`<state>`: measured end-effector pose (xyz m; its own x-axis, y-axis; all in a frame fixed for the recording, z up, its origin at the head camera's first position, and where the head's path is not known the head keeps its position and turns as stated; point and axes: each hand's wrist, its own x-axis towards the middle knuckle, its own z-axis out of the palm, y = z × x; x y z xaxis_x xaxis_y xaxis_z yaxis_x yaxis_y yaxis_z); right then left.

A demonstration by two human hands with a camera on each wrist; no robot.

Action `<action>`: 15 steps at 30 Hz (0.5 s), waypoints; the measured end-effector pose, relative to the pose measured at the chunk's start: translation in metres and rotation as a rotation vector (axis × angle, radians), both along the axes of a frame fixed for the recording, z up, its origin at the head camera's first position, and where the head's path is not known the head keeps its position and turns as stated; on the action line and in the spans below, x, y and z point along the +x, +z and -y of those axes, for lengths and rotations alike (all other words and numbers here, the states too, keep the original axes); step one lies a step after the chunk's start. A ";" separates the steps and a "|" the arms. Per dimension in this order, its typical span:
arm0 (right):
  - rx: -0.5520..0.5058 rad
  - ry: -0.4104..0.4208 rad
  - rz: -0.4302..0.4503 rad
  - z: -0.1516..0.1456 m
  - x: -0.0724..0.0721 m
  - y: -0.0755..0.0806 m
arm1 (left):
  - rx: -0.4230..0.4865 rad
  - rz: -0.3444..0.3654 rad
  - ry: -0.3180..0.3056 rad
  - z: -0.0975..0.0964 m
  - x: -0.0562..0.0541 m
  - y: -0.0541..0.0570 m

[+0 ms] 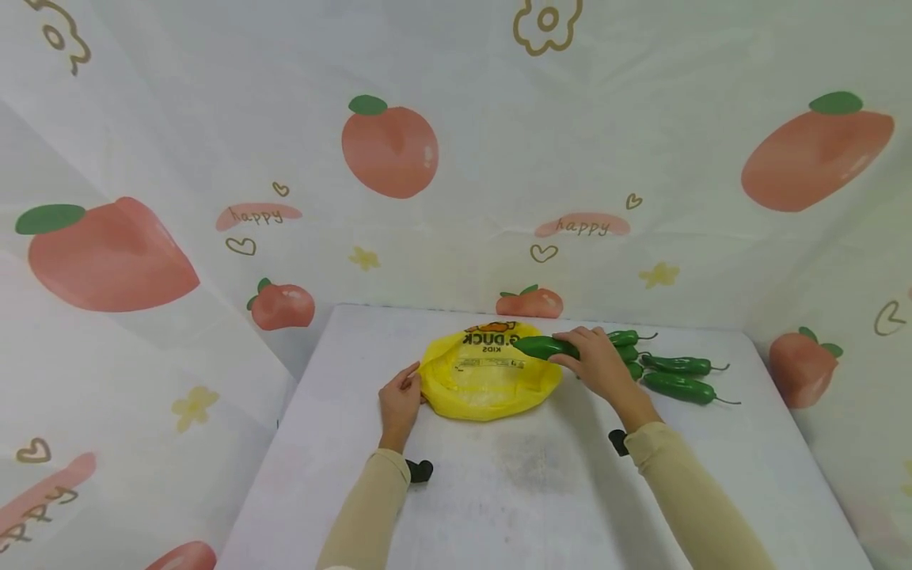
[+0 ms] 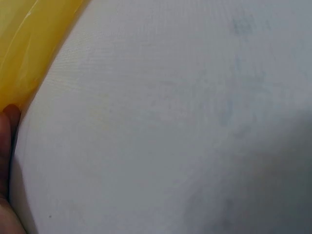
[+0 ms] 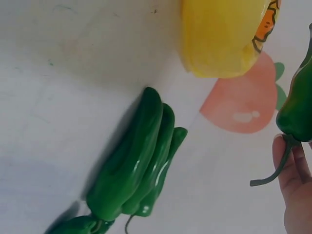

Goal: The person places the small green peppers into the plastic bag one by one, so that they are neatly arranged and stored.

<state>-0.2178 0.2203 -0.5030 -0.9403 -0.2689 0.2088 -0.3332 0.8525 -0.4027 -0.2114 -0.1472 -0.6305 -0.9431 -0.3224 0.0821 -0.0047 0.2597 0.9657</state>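
Note:
A yellow plastic bag [image 1: 456, 405] with dark lettering and a duck print lies on the table, its mouth spread wide. At its left edge my left hand [image 1: 400, 402] pinches the rim; in the left wrist view, fingertips [image 2: 12, 113] meet the yellow plastic [image 2: 29, 39]. My right hand [image 1: 597, 360] grips a green pepper [image 1: 537, 347] above the bag's right side, tip pointing left. The right wrist view shows this held pepper [image 3: 297, 109] at the right edge, its stem hanging by the fingers [image 3: 287, 165].
Several more green peppers [image 1: 680, 387] lie right of the bag, some partly behind my right hand. In the right wrist view, three of these peppers [image 3: 129, 161] lie side by side. A white sheet [image 1: 463, 237] printed with fruit rises behind the white table [image 1: 499, 507].

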 end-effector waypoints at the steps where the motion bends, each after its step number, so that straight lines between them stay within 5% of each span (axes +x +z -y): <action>1: 0.002 -0.001 0.008 0.002 -0.001 0.001 | 0.000 0.002 0.001 0.000 0.000 0.000; 15: 0.047 0.031 0.073 0.028 -0.020 0.007 | 0.010 -0.001 -0.023 0.003 0.000 -0.005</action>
<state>-0.2375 0.1922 -0.4956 -0.9435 -0.3062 0.1266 -0.3312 0.8607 -0.3867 -0.2112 -0.1499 -0.6353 -0.9503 -0.3010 0.0801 0.0025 0.2498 0.9683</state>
